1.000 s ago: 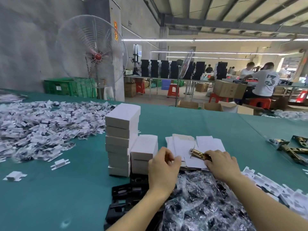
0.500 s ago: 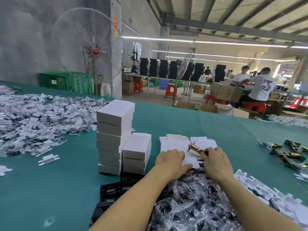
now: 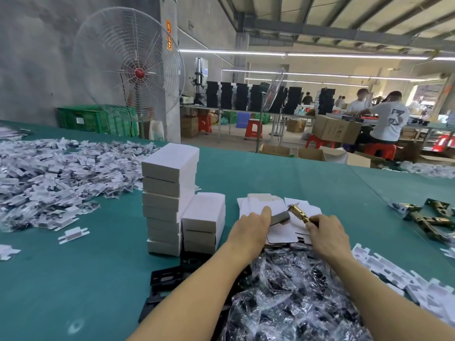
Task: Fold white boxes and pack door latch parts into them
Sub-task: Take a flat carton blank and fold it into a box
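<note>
My right hand (image 3: 326, 233) grips a brass door latch (image 3: 299, 213) that points up and to the left over a pile of flat white box blanks (image 3: 256, 205). My left hand (image 3: 251, 228) rests on the blanks and pinches a flap of one blank (image 3: 279, 217), lifting it. To the left stand a tall stack of folded white boxes (image 3: 168, 193) and a shorter stack (image 3: 203, 222). In front of me lies a heap of clear plastic bags with dark parts (image 3: 290, 299).
Black plates (image 3: 170, 279) lie near the table's front. A big pile of small bagged white parts (image 3: 54, 173) covers the left of the green table (image 3: 73, 279). More brass latches (image 3: 428, 217) and white foam inserts (image 3: 398, 274) lie to the right. A fan (image 3: 130, 67) stands behind.
My left hand has moved forward onto the blanks and lifted a flap. My right hand has kept hold of the latch and tilted it upward.
</note>
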Demonstrator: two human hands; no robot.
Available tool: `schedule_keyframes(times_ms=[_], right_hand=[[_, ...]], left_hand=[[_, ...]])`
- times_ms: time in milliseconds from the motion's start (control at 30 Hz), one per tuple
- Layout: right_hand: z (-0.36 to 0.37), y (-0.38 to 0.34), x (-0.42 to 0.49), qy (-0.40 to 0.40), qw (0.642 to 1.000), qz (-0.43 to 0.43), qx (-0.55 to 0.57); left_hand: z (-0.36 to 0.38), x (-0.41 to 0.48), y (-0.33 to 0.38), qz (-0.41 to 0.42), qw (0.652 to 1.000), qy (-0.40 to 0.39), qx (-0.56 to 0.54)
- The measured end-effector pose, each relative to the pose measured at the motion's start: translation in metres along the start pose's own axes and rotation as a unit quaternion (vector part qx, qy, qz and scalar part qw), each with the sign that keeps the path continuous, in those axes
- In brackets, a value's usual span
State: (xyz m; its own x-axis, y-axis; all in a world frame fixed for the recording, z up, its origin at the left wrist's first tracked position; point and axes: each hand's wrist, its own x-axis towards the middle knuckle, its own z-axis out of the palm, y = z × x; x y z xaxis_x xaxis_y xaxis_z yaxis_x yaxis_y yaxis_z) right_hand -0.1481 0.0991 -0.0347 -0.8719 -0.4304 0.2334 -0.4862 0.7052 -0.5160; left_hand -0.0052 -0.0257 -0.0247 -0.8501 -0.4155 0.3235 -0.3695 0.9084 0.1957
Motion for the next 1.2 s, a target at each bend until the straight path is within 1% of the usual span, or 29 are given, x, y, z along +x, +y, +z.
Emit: schedule_keyframes(times_ms=[100,233,333,433,567,667,767,867,933,967,1033,1100,1133,1167,1200], right_hand=[[0.001,-0.001,-0.001,-0.004,1.0,-0.011,0.01],[0.0,-0.006,0.002,0.004,0.999,-0.009,0.035],[0.0,-0.011,0.005,0.005,0.998,-0.003,0.055],[0.001,-0.019,0.009,0.014,0.996,0.003,0.087],[-0.001,-0.022,0.016,0.038,0.991,0.03,0.126],[-0.003,-0.019,0.02,0.025,0.994,0.026,0.107],[0.0,-0.016,0.016,-0.019,0.999,-0.003,0.042],[0.007,-0.012,0.01,-0.056,0.997,-0.026,-0.034],[0.006,-0.011,0.007,-0.06,0.997,-0.03,-0.044],[0.005,-0.011,0.006,-0.064,0.996,-0.032,-0.043],[-0.001,-0.013,0.003,-0.068,0.997,-0.022,0.0],[-0.009,-0.016,-0.002,-0.051,0.994,-0.011,0.098],[-0.015,-0.018,-0.007,-0.043,0.985,-0.012,0.164],[-0.021,-0.021,-0.013,-0.041,0.969,-0.016,0.241],[-0.028,-0.024,-0.021,-0.045,0.946,-0.019,0.321]], left_hand=[[0.008,-0.005,0.001,-0.057,0.994,0.058,-0.074],[0.014,-0.018,0.005,-0.118,0.971,0.129,-0.164],[0.013,-0.019,0.01,-0.161,0.954,0.142,-0.211],[0.009,-0.015,0.01,-0.194,0.936,0.137,-0.261],[0.005,-0.015,0.006,-0.249,0.9,0.15,-0.324],[0.005,-0.016,0.007,-0.262,0.888,0.164,-0.341],[0.003,-0.015,0.009,-0.268,0.87,0.194,-0.366],[-0.004,-0.019,0.011,-0.23,0.872,0.272,-0.335],[-0.008,-0.021,0.01,-0.208,0.862,0.324,-0.329],[-0.01,-0.022,0.008,-0.205,0.856,0.337,-0.335],[-0.014,-0.025,0.006,-0.203,0.843,0.348,-0.357],[-0.017,-0.03,0.005,-0.207,0.838,0.328,-0.384],[-0.02,-0.035,0.005,-0.213,0.833,0.313,-0.403],[-0.021,-0.04,0.004,-0.22,0.826,0.3,-0.422],[-0.023,-0.046,0.004,-0.229,0.821,0.289,-0.437]])
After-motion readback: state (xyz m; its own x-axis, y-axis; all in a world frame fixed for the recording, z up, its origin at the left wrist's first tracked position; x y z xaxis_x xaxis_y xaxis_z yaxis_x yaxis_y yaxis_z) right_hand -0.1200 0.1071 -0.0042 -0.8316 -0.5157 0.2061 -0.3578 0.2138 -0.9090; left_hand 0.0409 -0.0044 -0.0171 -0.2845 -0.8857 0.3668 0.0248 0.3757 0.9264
